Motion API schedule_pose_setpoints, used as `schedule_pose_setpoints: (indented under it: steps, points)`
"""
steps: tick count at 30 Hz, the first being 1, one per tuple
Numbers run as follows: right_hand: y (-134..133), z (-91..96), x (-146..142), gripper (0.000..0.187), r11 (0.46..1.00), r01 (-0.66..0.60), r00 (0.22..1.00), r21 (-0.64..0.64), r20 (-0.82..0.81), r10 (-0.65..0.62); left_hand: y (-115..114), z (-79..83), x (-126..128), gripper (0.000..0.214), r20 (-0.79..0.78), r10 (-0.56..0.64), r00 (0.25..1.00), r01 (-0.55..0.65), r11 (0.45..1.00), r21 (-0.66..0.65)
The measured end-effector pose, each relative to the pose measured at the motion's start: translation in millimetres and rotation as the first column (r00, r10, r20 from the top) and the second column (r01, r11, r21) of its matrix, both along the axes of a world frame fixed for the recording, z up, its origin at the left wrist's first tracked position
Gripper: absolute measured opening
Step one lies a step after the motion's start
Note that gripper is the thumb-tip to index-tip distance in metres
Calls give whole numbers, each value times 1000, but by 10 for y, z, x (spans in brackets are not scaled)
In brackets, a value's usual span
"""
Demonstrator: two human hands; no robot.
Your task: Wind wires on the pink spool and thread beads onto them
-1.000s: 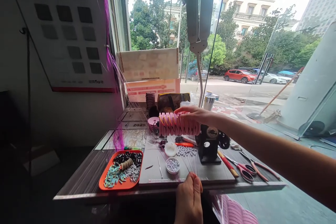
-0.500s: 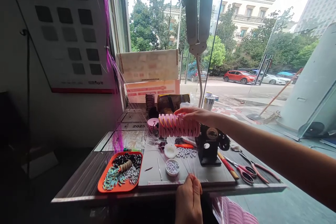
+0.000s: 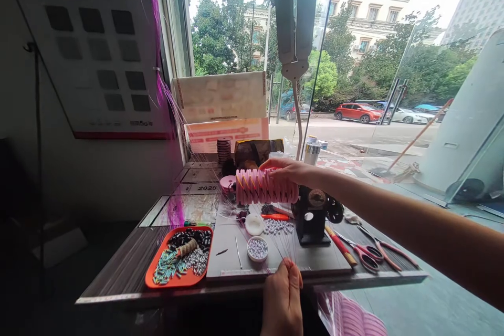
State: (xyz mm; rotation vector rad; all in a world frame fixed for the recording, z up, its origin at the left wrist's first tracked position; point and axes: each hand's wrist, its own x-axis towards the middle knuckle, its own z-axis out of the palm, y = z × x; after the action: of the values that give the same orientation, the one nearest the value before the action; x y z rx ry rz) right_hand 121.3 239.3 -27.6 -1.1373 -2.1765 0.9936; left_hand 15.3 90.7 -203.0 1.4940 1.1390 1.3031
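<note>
My right hand [image 3: 289, 174] reaches across the table, its fingers curled over the top of a pink ribbed roller [image 3: 263, 187] mounted on a black stand [image 3: 313, 216]. Thin clear threads [image 3: 281, 244] run down from the roller to my left hand [image 3: 282, 297], which pinches them together at the table's near edge. A small round dish of pale beads [image 3: 257, 248] sits just left of the threads.
An orange tray [image 3: 179, 257] of mixed beads with a spool of twine lies at the front left. Red-handled scissors [image 3: 370, 254] and pliers lie at the right. Cardboard boxes [image 3: 220, 97], a lamp arm [image 3: 295, 71] and a window stand behind. Purple threads [image 3: 176, 209] hang at left.
Both hands keep their grips and places. The view has shifted slightly; nothing else has visibly changed.
</note>
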Motion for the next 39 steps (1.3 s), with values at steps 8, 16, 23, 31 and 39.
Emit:
schedule_pose_setpoints:
  steps: [8, 16, 23, 31, 39]
  points:
    - [-46, 28, -2, 34, 995, 4, 1000, -96, -3, -4, 30, -36, 22, 57, 119, -74, 990, 82, 994, -69]
    - [-13, 94, 108, 31, 984, -105, 993, -142, -70, 96, 29, 2, 46, 58, 185, -77, 980, 94, 992, -87]
    - [47, 99, 200, 44, 967, -208, 978, -147, -54, 202, 18, 36, 43, 59, 181, -74, 981, 93, 991, -96]
    - [30, 97, 176, 48, 971, -207, 978, -120, -46, 203, 14, 61, 55, 58, 183, -93, 979, 114, 988, -108]
    - [39, -33, 167, 38, 995, -85, 996, 60, -35, 87, 45, -4, 62, 58, 208, -55, 977, 78, 992, -101]
